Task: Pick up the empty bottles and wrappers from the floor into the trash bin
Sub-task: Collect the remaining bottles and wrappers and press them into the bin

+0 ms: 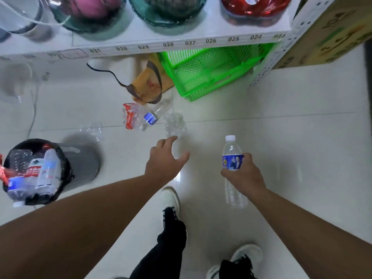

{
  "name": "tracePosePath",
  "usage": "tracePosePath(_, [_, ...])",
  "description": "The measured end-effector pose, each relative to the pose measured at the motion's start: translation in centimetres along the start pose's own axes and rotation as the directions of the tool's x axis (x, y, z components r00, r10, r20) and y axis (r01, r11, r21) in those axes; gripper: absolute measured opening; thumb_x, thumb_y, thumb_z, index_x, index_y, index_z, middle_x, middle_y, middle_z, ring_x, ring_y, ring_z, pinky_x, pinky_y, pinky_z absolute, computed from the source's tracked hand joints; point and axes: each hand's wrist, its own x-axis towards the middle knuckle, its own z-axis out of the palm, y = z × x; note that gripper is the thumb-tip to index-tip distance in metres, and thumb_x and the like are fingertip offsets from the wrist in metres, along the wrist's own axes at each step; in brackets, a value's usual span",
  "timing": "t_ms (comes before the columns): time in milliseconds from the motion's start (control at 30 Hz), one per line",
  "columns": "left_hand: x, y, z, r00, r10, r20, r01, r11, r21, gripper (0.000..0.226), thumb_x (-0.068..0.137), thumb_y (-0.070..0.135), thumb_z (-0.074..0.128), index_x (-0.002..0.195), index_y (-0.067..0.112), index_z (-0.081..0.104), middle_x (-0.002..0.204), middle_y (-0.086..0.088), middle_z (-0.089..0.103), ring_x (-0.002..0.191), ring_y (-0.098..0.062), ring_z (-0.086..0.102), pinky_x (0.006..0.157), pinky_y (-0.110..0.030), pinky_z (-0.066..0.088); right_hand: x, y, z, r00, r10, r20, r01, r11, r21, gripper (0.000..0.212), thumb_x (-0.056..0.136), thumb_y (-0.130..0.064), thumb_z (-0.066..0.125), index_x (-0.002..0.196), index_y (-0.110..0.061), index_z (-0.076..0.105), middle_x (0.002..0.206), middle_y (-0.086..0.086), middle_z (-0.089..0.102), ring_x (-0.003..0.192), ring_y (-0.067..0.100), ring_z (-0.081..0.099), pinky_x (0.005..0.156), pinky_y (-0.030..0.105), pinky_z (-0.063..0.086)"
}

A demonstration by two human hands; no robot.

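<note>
A pale glossy tiled floor runs under a white numbered shelf at 12 o'clock, with a green plastic mesh basket beneath it. The left hand reaches forward at centre, fingers spread wide and empty, fingertips just short of a crumpled clear plastic bottle lying on the floor. The right hand, at 3 o'clock, has its fingers wrapped around a clear blue-labelled water bottle with a white cap. A red-and-clear wrapper and a blue-labelled clear bottle lie near 11 o'clock. The black-lined trash bin, holding bottles, sits at 9 o'clock.
</note>
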Motion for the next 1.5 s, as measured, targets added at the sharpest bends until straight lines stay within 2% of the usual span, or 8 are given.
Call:
tracePosePath(233, [12.5, -6.3, 6.3, 1.000, 0.003, 0.008, -0.004, 0.990, 0.143, 0.091, 0.076, 0.075, 0.069, 0.155, 0.046, 0.034, 0.159, 0.006, 0.037, 0.142, -0.030, 0.037, 0.100, -0.056, 0.052, 12.6, -0.9, 7.6, 0.991, -0.106, 0.076, 0.108, 0.994, -0.021, 0.086, 0.078, -0.036, 0.085, 0.149, -0.026, 0.039, 0.115, -0.003, 0.066, 0.088, 0.013, 0.065, 0.073, 0.032, 0.047])
tracePosePath(400, [24.6, -9.6, 14.2, 0.999, 0.044, -0.023, -0.038, 0.975, 0.217, 0.111, 0.071, 0.079, 0.076, 0.161, 0.050, 0.018, 0.172, 0.003, 0.015, 0.151, -0.037, 0.025, 0.105, -0.064, 0.046, 25.2, -0.9, 13.2, 0.970, -0.214, 0.113, 0.233, 0.953, -0.195, 0.093, 0.075, -0.042, 0.083, 0.153, -0.025, 0.035, 0.124, 0.001, 0.062, 0.101, 0.025, 0.062, 0.084, 0.034, 0.045])
tracePosePath(500, [28.1, -11.6, 17.9, 0.993, 0.121, -0.005, -0.116, 0.959, 0.257, 0.081, 0.093, 0.046, 0.069, 0.161, 0.046, 0.024, 0.163, -0.006, 0.025, 0.131, -0.041, 0.041, 0.095, -0.058, 0.055, 31.0, -1.7, 14.9, 0.942, -0.297, 0.154, 0.332, 0.889, -0.317, 0.087, 0.076, -0.043, 0.082, 0.149, -0.022, 0.038, 0.122, 0.005, 0.064, 0.101, 0.027, 0.062, 0.083, 0.035, 0.046])
tracePosePath(600, [28.1, -12.5, 18.2, 0.980, 0.195, -0.032, -0.183, 0.957, 0.224, 0.036, 0.105, 0.023, 0.050, 0.138, 0.027, 0.061, 0.135, -0.010, 0.051, 0.112, -0.036, 0.051, 0.090, -0.048, 0.054, 32.7, -3.1, 14.9, 0.931, -0.323, 0.167, 0.363, 0.859, -0.360, 0.089, 0.077, -0.043, 0.083, 0.149, -0.018, 0.038, 0.121, 0.007, 0.064, 0.107, 0.032, 0.063, 0.082, 0.035, 0.044])
tracePosePath(767, [20.8, -10.6, 10.6, 0.983, 0.000, -0.186, 0.008, 0.999, 0.045, 0.023, 0.104, 0.016, 0.049, 0.116, 0.007, 0.067, 0.108, -0.016, 0.055, 0.095, -0.040, 0.056, 0.079, -0.047, 0.052, 25.6, -6.6, 12.2, 0.947, -0.248, 0.201, 0.308, 0.878, -0.366, 0.085, 0.076, -0.044, 0.084, 0.145, -0.021, 0.040, 0.119, 0.005, 0.066, 0.103, 0.031, 0.064, 0.083, 0.036, 0.047])
tracePosePath(1033, [-0.2, -10.8, -9.3, 0.926, -0.170, -0.338, 0.137, 0.983, -0.119, 0.024, 0.103, 0.024, 0.049, 0.114, 0.013, 0.068, 0.109, -0.008, 0.053, 0.095, -0.032, 0.053, 0.082, -0.048, 0.051, 4.7, -18.8, 4.9, 0.900, -0.274, 0.339, 0.405, 0.812, -0.421, 0.065, 0.075, -0.042, 0.083, 0.129, -0.024, 0.052, 0.108, 0.003, 0.070, 0.102, 0.032, 0.067, 0.089, 0.039, 0.054])
tracePosePath(1233, [-14.4, -10.8, -20.1, 0.729, -0.571, -0.378, 0.384, 0.798, -0.464, 0.028, 0.102, 0.024, 0.052, 0.120, 0.012, 0.071, 0.119, -0.013, 0.058, 0.110, -0.036, 0.058, 0.103, -0.042, 0.045, -9.5, -27.8, 3.0, 0.846, -0.321, 0.427, 0.504, 0.745, -0.438, 0.053, 0.070, -0.042, 0.084, 0.111, -0.029, 0.054, 0.093, -0.010, 0.070, 0.078, 0.007, 0.062, 0.068, 0.032, 0.046])
tracePosePath(1500, [-21.0, -19.5, -26.2, 0.599, -0.754, -0.271, 0.335, 0.543, -0.770, 0.024, 0.107, 0.028, 0.040, 0.122, 0.022, 0.058, 0.120, -0.005, 0.039, 0.123, -0.029, 0.039, 0.107, -0.033, 0.033, -19.1, -36.7, 11.4, 0.765, -0.342, 0.547, 0.618, 0.628, -0.473, 0.068, 0.077, -0.041, 0.084, 0.134, -0.029, 0.051, 0.100, -0.005, 0.070, 0.084, 0.017, 0.068, 0.068, 0.033, 0.051])
